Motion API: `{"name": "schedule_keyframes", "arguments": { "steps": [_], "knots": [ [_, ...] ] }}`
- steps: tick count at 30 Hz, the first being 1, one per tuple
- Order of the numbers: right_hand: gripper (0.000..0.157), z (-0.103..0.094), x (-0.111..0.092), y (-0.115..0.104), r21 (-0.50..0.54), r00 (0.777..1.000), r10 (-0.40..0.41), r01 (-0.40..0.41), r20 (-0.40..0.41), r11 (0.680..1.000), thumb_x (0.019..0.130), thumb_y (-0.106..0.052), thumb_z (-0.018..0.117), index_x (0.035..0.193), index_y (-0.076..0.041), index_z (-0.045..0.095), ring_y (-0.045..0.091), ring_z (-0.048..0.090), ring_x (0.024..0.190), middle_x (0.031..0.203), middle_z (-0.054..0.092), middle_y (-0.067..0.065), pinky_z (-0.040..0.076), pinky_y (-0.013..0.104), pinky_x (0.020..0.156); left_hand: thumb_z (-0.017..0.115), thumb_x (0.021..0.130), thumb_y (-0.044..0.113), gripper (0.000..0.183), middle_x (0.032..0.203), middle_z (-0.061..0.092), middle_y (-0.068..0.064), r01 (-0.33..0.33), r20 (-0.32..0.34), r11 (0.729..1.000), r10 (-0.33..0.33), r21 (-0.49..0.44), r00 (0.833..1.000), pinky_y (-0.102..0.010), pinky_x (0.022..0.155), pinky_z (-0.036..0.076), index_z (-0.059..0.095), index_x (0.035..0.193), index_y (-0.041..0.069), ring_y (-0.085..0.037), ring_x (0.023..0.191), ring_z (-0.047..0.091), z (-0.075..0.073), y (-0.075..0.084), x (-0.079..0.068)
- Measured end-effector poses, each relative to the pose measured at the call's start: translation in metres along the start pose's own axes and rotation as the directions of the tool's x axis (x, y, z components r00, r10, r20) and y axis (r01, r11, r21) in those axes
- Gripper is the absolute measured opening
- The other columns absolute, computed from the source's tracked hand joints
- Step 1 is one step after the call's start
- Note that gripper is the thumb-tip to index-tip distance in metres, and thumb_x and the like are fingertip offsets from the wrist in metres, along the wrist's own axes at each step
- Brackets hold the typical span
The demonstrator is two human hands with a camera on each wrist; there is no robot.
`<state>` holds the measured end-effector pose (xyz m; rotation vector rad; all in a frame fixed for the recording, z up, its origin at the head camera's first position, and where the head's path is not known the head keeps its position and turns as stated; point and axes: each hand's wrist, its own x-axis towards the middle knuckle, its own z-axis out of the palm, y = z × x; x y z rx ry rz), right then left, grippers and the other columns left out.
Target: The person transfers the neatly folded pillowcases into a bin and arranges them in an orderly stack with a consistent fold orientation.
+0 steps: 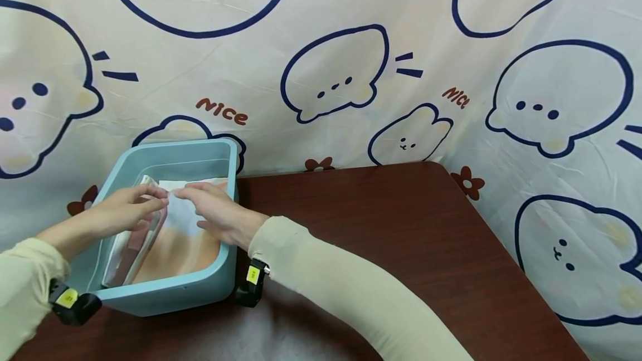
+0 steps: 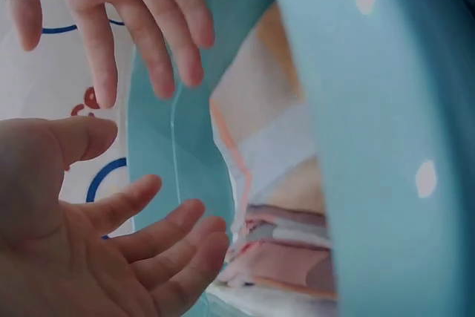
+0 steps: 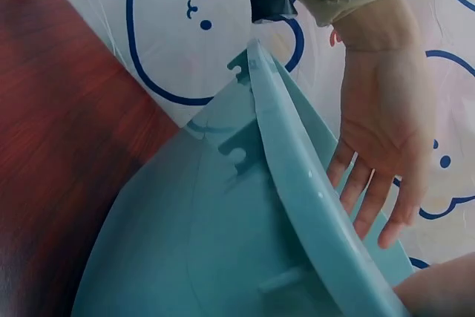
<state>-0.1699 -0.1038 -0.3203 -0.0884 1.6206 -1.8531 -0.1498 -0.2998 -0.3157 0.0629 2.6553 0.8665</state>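
Both hands are above a light-blue plastic bin [image 1: 200, 277] that has folded cloths inside. My left hand [image 1: 125, 210] is over the left part of the bin, fingers extended and holding nothing. Opposite it, my right hand [image 1: 218, 213] reaches in over the right rim, palm turned toward the left one. In the left wrist view the fingers of both hands are spread and apart. A tan, white and orange cloth [image 1: 175, 247] lies flat in the bin. Pink and grey folded cloths [image 2: 289, 257] stand on edge along its left side.
The bin rests on a dark reddish-brown table [image 1: 351, 227], at its left end. Behind and to the right hangs a white curtain [image 1: 261, 71] with blue-outlined cartoon faces. Black cameras with yellow labels are strapped to both wrists, close to the bin's rim.
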Motion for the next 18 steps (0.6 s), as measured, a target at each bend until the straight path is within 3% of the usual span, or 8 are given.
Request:
{"name": "schedule_keyframes", "arguments": {
  "steps": [6,12,18],
  "knots": [
    [0.038,-0.006,-0.002,0.0,0.039,0.996,-0.026,0.023,0.08,0.999,0.104,-0.028,0.056,0.139,-0.013,0.057,0.034,0.052,0.137,0.149,0.053,0.007,0.039,0.047,0.118,0.039,0.11,0.032,0.055,0.138,0.048,-0.043,-0.066,-0.069,0.998,0.067,0.011,0.995,-0.056,0.084,0.059,0.038,0.142,-0.012,-0.054,0.112,0.062,0.003,0.005,-0.006],
    [0.037,-0.011,-0.004,0.002,0.072,0.994,-0.051,0.044,0.095,0.996,0.105,-0.027,0.053,0.139,-0.012,0.057,0.034,0.061,0.128,0.141,0.061,0.012,0.045,0.048,0.113,0.04,0.11,0.03,0.053,0.135,0.051,-0.043,-0.085,-0.096,0.996,0.087,0.026,0.992,-0.055,0.084,0.06,0.04,0.141,-0.013,-0.05,0.109,0.065,0.005,0.009,-0.013],
    [0.038,-0.018,-0.008,0.001,0.084,0.988,-0.088,0.078,0.125,0.993,0.106,-0.027,0.051,0.137,-0.005,0.057,0.034,0.062,0.128,0.133,0.066,0.015,0.045,0.049,0.113,0.042,0.109,0.031,0.054,0.133,0.054,-0.042,-0.092,-0.116,0.996,0.093,0.01,0.989,-0.052,0.079,0.061,0.041,0.141,-0.012,-0.045,0.103,0.068,0.006,0.009,-0.018]
  ]
}}
